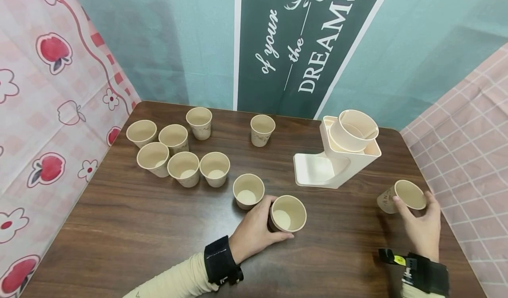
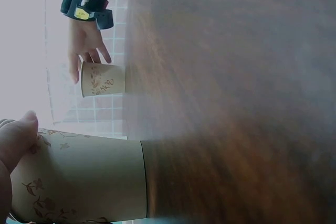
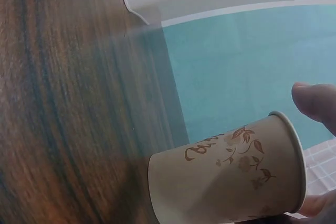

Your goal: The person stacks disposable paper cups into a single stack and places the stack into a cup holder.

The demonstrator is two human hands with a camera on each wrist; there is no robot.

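Note:
My left hand (image 1: pixel 254 229) grips a beige paper cup (image 1: pixel 291 216), thumb on the near side and fingers round the left. In the left wrist view that cup (image 2: pixel 89 177) stands upright on the table and shows a brown floral print. At the table's right side my right hand (image 1: pixel 424 227) is spread at the rim of another paper cup (image 1: pixel 386 201). In the right wrist view the thumb (image 3: pixel 315 103) is apart from this cup (image 3: pixel 231 177), while another finger is near its rim, partly out of frame.
A white cup dispenser (image 1: pixel 349 170) with a wide cup-shaped top (image 1: pixel 345 132) stands at the back right. One paper cup (image 1: pixel 248 190) is just beyond my left hand. Several more stand at the back left, among them a cup (image 1: pixel 216 174); a lone cup (image 1: pixel 262 135) is at the back middle.

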